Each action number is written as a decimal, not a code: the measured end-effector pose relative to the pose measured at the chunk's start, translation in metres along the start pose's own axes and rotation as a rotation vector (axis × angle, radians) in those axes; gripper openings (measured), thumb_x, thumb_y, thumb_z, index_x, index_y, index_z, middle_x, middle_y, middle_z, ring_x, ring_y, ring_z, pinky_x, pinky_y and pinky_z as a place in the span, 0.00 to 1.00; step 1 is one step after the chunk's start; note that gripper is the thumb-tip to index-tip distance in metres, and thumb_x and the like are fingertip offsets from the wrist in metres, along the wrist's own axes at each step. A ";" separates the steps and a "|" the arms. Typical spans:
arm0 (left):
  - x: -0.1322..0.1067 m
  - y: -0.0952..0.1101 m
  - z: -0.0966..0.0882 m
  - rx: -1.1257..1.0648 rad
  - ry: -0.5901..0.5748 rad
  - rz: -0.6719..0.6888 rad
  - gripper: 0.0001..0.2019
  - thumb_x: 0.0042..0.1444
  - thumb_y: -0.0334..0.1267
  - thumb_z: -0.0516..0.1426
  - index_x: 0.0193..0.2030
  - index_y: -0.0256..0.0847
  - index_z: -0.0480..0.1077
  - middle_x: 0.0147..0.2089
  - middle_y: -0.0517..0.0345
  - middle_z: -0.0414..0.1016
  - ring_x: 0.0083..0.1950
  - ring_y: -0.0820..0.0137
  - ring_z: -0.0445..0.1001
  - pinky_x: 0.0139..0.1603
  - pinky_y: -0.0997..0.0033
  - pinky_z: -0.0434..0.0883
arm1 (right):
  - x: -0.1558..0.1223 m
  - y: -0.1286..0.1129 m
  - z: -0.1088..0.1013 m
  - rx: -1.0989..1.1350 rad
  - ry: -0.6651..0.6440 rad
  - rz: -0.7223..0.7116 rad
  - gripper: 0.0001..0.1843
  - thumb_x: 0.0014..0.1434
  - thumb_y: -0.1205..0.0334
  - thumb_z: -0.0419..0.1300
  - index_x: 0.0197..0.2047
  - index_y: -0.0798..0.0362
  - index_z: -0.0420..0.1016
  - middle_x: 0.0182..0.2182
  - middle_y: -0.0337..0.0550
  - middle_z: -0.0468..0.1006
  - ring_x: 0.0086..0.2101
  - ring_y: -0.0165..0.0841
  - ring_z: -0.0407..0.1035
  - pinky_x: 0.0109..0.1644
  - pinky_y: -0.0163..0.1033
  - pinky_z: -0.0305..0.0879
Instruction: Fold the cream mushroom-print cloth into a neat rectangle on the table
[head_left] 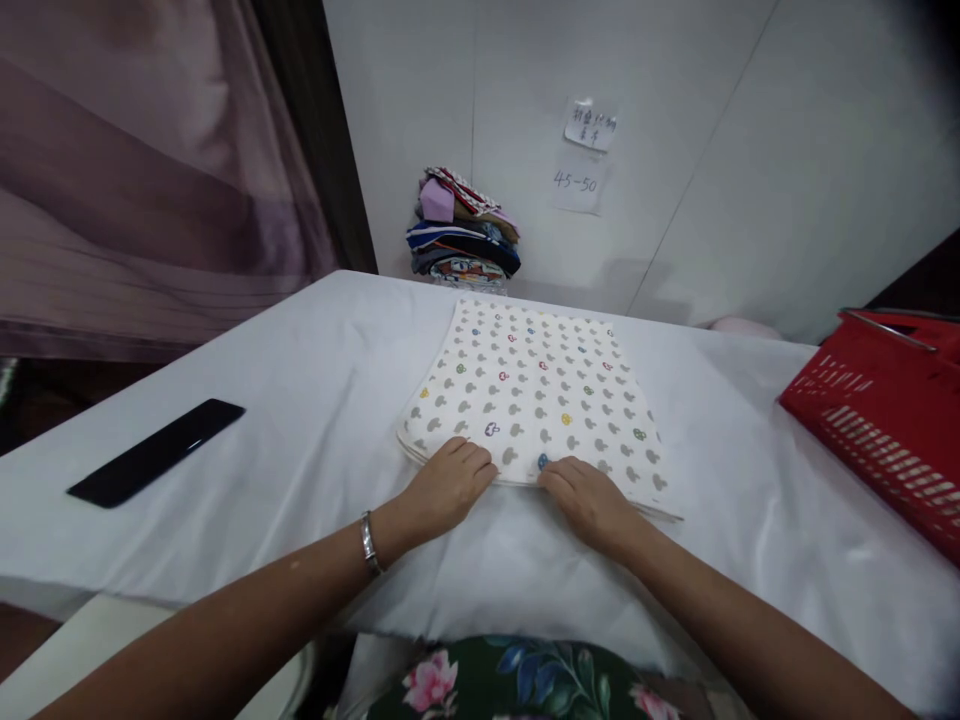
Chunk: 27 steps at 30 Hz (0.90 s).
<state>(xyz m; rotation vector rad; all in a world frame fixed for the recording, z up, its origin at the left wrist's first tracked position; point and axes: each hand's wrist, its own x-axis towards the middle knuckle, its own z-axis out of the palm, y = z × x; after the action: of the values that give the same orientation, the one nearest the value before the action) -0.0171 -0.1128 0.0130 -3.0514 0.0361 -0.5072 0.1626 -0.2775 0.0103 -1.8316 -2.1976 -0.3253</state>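
Observation:
A folded white cloth (540,390) printed with small grey and coloured mushroom-like shapes lies flat on the white-covered table (300,440). Its layers show along the near edge. My left hand (451,482) grips that edge left of the middle, fingers on top and curled over it. Just to the right, my right hand (586,500) pinches the same edge, with a small gap between the two hands. Both thumbs are mostly hidden. A silver bracelet (370,543) circles my left wrist.
A black phone-like slab (157,453) lies on the table at left. The red plastic basket (892,410) stands at the right edge. Behind the table is a stack of folded fabrics (465,235) against the wall, near handwritten paper notes (590,125). A pinkish curtain (150,180) hangs at left.

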 end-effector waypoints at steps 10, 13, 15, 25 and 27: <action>0.001 0.008 0.011 0.008 -0.057 -0.003 0.09 0.60 0.27 0.48 0.44 0.39 0.65 0.39 0.54 0.68 0.41 0.66 0.64 0.42 0.64 0.61 | -0.002 0.000 0.022 0.008 -0.011 -0.020 0.11 0.63 0.69 0.47 0.45 0.53 0.68 0.34 0.45 0.72 0.34 0.35 0.63 0.36 0.40 0.63; 0.009 0.013 0.016 0.011 -0.048 0.035 0.09 0.60 0.28 0.49 0.44 0.39 0.65 0.40 0.54 0.69 0.41 0.66 0.65 0.43 0.63 0.62 | -0.003 -0.001 0.021 -0.010 -0.007 -0.003 0.12 0.64 0.68 0.46 0.46 0.54 0.68 0.35 0.45 0.72 0.34 0.35 0.63 0.37 0.39 0.63; 0.012 0.014 0.021 0.000 -0.017 0.053 0.08 0.59 0.27 0.49 0.43 0.38 0.66 0.39 0.54 0.70 0.40 0.66 0.66 0.42 0.64 0.63 | -0.005 -0.002 0.018 -0.020 -0.008 0.002 0.13 0.65 0.67 0.46 0.49 0.56 0.67 0.36 0.46 0.72 0.36 0.34 0.63 0.38 0.40 0.63; 0.011 -0.003 0.038 0.010 0.189 0.098 0.14 0.57 0.25 0.45 0.43 0.38 0.68 0.39 0.50 0.74 0.38 0.63 0.70 0.39 0.61 0.68 | -0.087 0.049 -0.011 -0.093 0.009 0.272 0.18 0.63 0.69 0.48 0.57 0.55 0.60 0.46 0.49 0.73 0.45 0.37 0.65 0.46 0.44 0.64; 0.012 -0.003 0.038 0.009 0.191 0.102 0.15 0.56 0.25 0.45 0.44 0.38 0.68 0.39 0.50 0.74 0.38 0.63 0.71 0.39 0.61 0.69 | -0.112 0.061 -0.015 -0.145 0.065 0.330 0.20 0.61 0.72 0.48 0.57 0.56 0.60 0.45 0.52 0.73 0.46 0.38 0.66 0.47 0.46 0.65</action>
<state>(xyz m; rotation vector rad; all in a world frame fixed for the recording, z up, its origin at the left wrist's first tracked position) 0.0065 -0.1089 -0.0191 -2.9617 0.1941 -0.7856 0.2429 -0.3750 -0.0131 -2.1845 -1.8289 -0.4767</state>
